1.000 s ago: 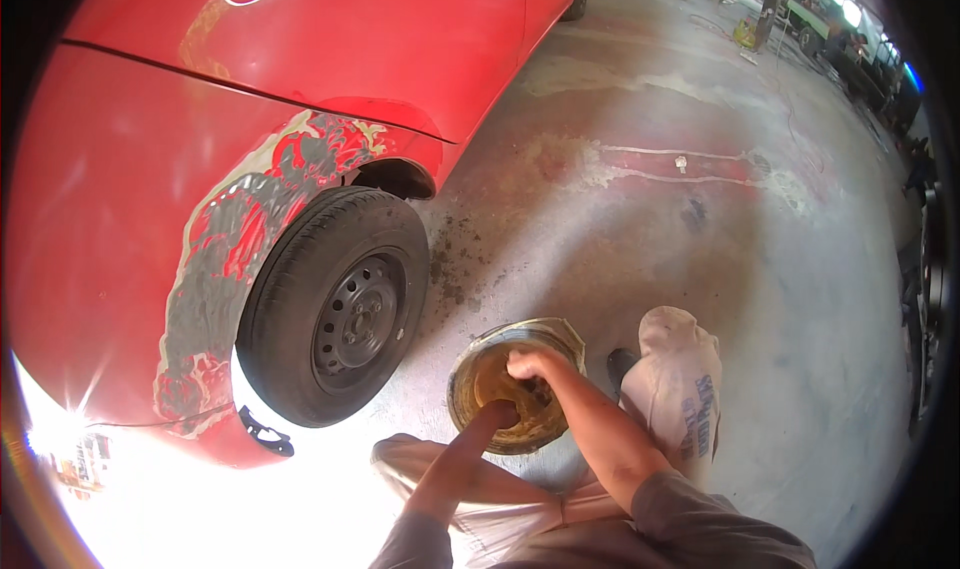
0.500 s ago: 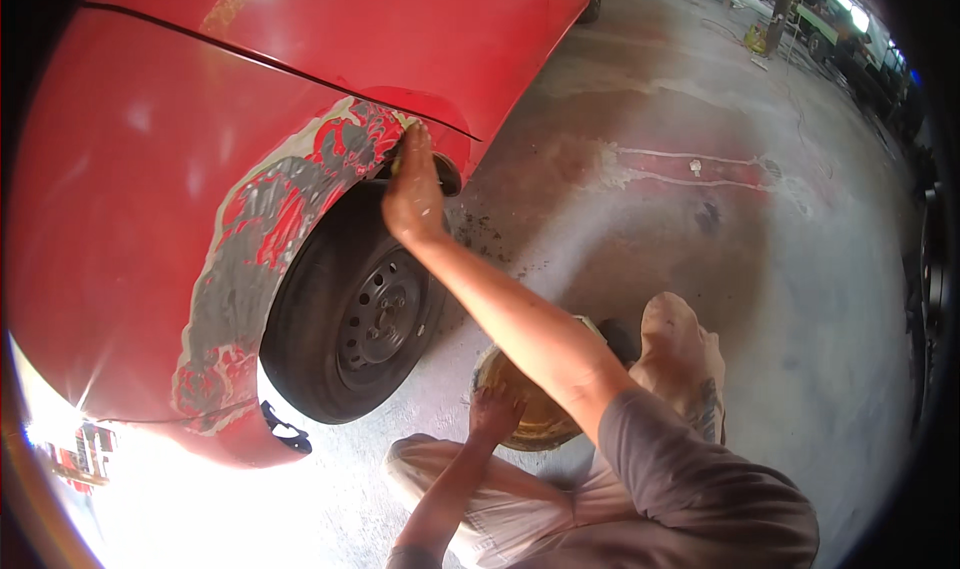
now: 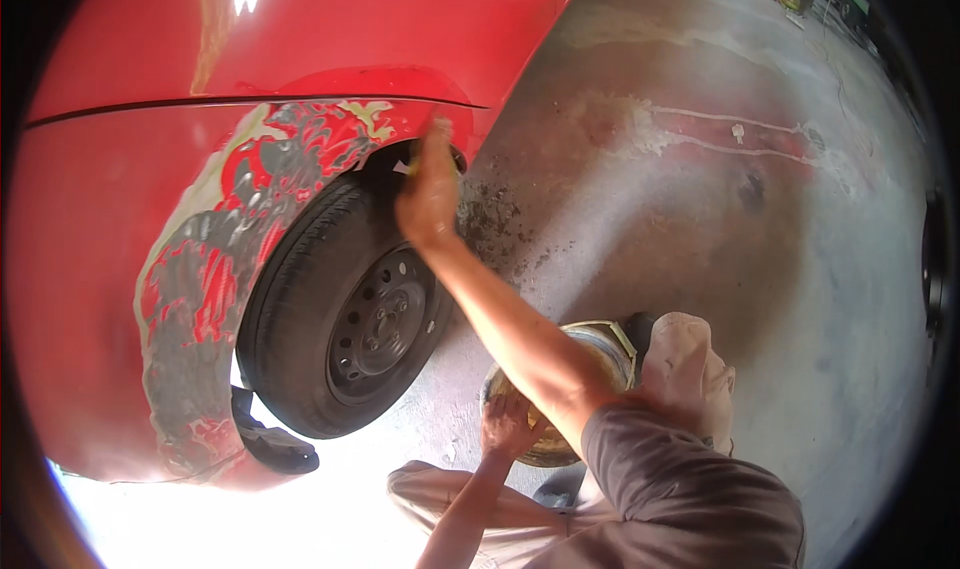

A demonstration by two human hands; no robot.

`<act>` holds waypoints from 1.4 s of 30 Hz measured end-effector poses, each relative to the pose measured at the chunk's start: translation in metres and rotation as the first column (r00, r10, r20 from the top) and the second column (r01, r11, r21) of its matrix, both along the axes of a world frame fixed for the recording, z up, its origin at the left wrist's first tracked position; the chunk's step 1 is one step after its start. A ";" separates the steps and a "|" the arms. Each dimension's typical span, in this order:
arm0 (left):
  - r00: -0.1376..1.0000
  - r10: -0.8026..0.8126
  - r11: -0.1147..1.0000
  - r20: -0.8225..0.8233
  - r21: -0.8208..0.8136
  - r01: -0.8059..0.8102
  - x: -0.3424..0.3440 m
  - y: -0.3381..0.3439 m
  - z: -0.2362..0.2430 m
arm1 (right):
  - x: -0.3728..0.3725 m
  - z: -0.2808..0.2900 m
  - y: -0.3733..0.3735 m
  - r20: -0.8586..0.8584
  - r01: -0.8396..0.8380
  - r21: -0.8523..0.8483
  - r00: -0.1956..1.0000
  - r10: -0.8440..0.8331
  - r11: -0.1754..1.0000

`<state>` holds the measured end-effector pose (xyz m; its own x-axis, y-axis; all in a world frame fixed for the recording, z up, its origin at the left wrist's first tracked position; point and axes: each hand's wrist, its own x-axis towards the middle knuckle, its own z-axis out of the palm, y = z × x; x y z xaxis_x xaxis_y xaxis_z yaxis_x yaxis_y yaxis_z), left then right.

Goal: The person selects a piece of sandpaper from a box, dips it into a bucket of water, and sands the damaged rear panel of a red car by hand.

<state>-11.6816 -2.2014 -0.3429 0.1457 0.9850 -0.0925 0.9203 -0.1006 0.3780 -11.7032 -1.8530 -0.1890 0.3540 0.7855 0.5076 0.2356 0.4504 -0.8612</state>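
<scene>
Head view, right hand near fender edge, floor stretching right

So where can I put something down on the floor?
The floor is bare right of the right knee, and from the dark specks by the wheel to the reddish strip. It's crowded around the bucket: left hand, right forearm, knee.

No letters, numbers or signs could be read. The side of the black tyre was too dark for making out any lettering, and on the red car body, the round container and the light trouser leg, no writing was legible.
</scene>
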 end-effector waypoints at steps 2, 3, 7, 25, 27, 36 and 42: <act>0.981 0.086 0.996 0.174 -0.024 -0.083 0.000 0.001 -0.003 | -0.003 0.009 -0.010 0.206 -0.095 0.263 0.978 0.040 0.960; 0.976 0.061 0.998 0.207 0.006 -0.063 0.000 0.001 -0.004 | -0.002 0.009 -0.010 0.185 -0.072 0.249 0.982 0.026 0.966; 0.993 -0.050 0.993 -0.108 -0.108 0.038 0.001 0.001 -0.007 | 0.010 0.003 0.003 -0.016 -0.037 -0.023 0.999 0.036 0.999; 0.999 0.037 0.984 0.024 -0.174 -0.032 0.004 0.006 0.001 | 0.013 0.018 -0.006 0.071 -0.150 0.202 0.988 0.138 0.968; 0.997 0.082 0.955 0.003 -0.286 -0.078 0.003 0.004 -0.005 | 0.021 0.009 0.005 0.158 -0.051 0.113 0.987 0.033 0.992; 0.974 -0.108 0.993 -0.200 0.031 0.117 -0.001 -0.002 -0.022 | 0.037 0.012 0.007 0.284 -0.184 0.275 0.953 0.103 0.944; 0.966 -0.148 0.984 -0.213 -0.127 0.123 0.000 -0.001 -0.008 | 0.041 0.011 0.009 0.250 -0.193 0.189 0.958 0.143 0.963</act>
<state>-11.6819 -2.2021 -0.3508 0.2406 0.9389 -0.2459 0.9629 -0.1989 0.1826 -11.6622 -1.8442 -0.1778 0.0786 0.6908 0.7187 0.3225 0.6646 -0.6741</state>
